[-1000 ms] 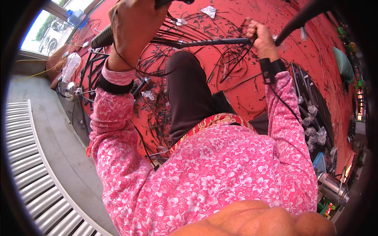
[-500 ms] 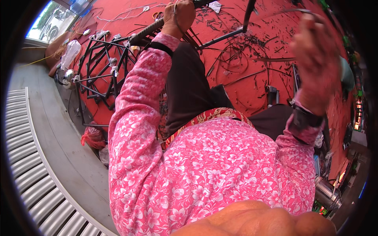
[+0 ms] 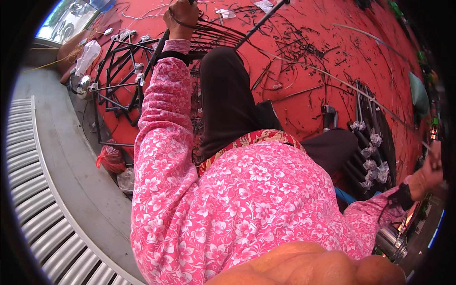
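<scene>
I sit on a red floor (image 3: 304, 99) in a pink flowered shirt and dark trousers. My left hand (image 3: 180, 14) reaches to the top of the view and is closed on a bundle of dark wires (image 3: 213, 35) above my knee. A black rod (image 3: 261, 21) slants up beside it. My right hand (image 3: 430, 173) is stretched far out to the right, closed on a long thin wire (image 3: 351, 85) that runs taut across the floor from near the bundle to that hand.
Black metal frames (image 3: 118, 80) lie at the left with a white plastic bag (image 3: 88, 57) and a red bag (image 3: 110, 159). More black frames with white wrappings (image 3: 370, 142) are stacked at the right. Wire scraps litter the floor. A ribbed metal shutter (image 3: 28, 190) borders the left.
My right hand has swung from the top of the view out to the far right, drawing the thin wire with it. My left hand stayed up at the bundle.
</scene>
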A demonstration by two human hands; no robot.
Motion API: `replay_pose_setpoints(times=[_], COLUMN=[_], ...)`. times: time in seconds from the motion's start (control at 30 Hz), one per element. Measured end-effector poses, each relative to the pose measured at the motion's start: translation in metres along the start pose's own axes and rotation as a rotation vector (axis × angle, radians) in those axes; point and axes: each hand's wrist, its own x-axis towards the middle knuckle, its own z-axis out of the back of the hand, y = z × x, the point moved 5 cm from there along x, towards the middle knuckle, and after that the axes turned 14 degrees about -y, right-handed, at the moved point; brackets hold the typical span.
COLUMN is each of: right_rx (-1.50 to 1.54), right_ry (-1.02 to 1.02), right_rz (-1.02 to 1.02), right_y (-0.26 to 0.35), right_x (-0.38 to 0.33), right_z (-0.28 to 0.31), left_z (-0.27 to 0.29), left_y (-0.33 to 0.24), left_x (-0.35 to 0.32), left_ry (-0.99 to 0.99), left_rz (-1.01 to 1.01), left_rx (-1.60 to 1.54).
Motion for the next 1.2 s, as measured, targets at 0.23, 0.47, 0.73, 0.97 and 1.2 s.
replay_pose_setpoints(times=[0.23, 0.47, 0.73, 0.97, 1.2], right_rx=[-0.757, -1.185, -0.81, -0.713, -0.298], right_ry=[-0.241, 0.062, 0.13, 0.103, -0.121], right_rz=[-0.378, -0.342, -0.064, -0.641, -0.775], right_y=[-0.25, -0.412, -0.448, -0.554, -0.587], right_x=[-0.057, -0.045, 0.051, 0.017, -0.008], right_z=[0.145, 0.089, -0.169, -0.22, -0.21], left_z=[0.091, 0.161, 0.18, 0.194, 0.19], left_y=[-0.038, -0.073, -0.102, -0.13, -0.134], left_x=[0.083, 0.111, 0.092, 0.072, 0.062], left_ry=[-0.164, -0.255, -0.197, -0.211, -0.223], left_rz=[-0.071, -0.156, -0.171, -0.335, -0.358], left_rx=[0.023, -0.073, -0.234, -0.26, -0.288])
